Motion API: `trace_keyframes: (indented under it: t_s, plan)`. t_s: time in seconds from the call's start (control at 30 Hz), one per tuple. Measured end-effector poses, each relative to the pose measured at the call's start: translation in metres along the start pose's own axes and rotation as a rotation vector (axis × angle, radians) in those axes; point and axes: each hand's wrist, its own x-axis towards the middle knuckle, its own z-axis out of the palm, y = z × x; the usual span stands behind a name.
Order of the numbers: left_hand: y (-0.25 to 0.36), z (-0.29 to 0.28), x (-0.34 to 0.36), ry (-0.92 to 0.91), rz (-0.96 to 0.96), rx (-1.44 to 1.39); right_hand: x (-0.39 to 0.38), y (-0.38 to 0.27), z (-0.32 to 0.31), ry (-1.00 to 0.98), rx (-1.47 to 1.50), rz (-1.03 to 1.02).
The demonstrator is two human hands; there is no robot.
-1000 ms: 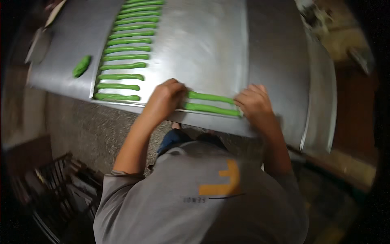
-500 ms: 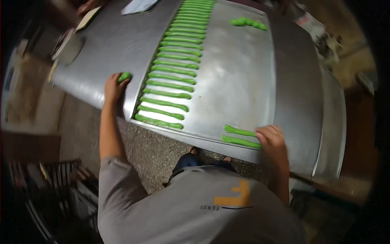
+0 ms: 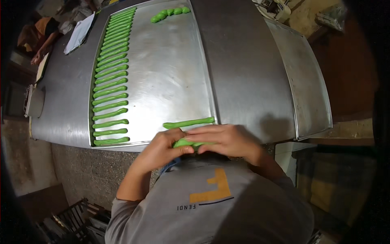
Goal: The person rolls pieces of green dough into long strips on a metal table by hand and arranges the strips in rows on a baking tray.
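Both my hands are together at the near edge of a metal tray (image 3: 162, 81). My left hand (image 3: 160, 148) is closed, thumb and fingers around a soft green dough piece (image 3: 183, 143). From the right, my right hand (image 3: 227, 140) closes on the same dough, its long fingers stretched over the top and touching my left hand. Fingers cover much of the dough. Just beyond them, a single green dough strip (image 3: 189, 123) lies crosswise on the tray. A long column of similar dough strips (image 3: 110, 98) lines the tray's left side.
Several green dough lumps (image 3: 170, 13) sit in a row at the tray's far end. A second tray (image 3: 302, 77) lies on the right of the metal table (image 3: 243, 61). At left are a white tub (image 3: 36, 101), a white cloth (image 3: 80, 33) and another person's arm (image 3: 44, 49).
My left hand has come from the table's left side to meet my right hand. One of the two nearby strips remains visible beyond the hands. My view has shifted, showing more of the right side.
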Motion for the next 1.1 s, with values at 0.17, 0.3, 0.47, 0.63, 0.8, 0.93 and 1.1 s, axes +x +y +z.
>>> trace_keyframes:
  t_s: [0.17, 0.3, 0.47, 0.63, 0.8, 0.93, 1.1]
  plan:
    - [0.038, 0.014, 0.092, 0.176, 0.362, 0.368, -0.094, -0.016, -0.133, 0.426, -0.282, 0.162]
    - [0.066, 0.066, 0.210, 0.561, 0.586, 0.543, -0.136, 0.004, -0.176, 0.625, -0.440, 0.156]
    - [0.026, 0.145, 0.277, 0.598, 0.307, 0.937, -0.175, 0.086, -0.165, 0.562, -0.676, 0.211]
    - [0.025, 0.129, 0.217, 0.564, 0.440, 0.755, -0.162, 0.093, -0.190, 0.504, -0.230, 0.561]
    - [0.014, 0.108, 0.118, 0.792, 0.466, 0.462, -0.100, 0.126, -0.224, 0.413, -0.168, 0.951]
    - [-0.045, 0.111, 0.061, 0.895, 0.493, 0.602, -0.125, 0.108, -0.135, -0.022, -0.887, 0.694]
    - [-0.090, 0.136, 0.037, 0.939, 0.400, 0.740, -0.177, 0.053, -0.081, -0.168, -1.086, 0.826]
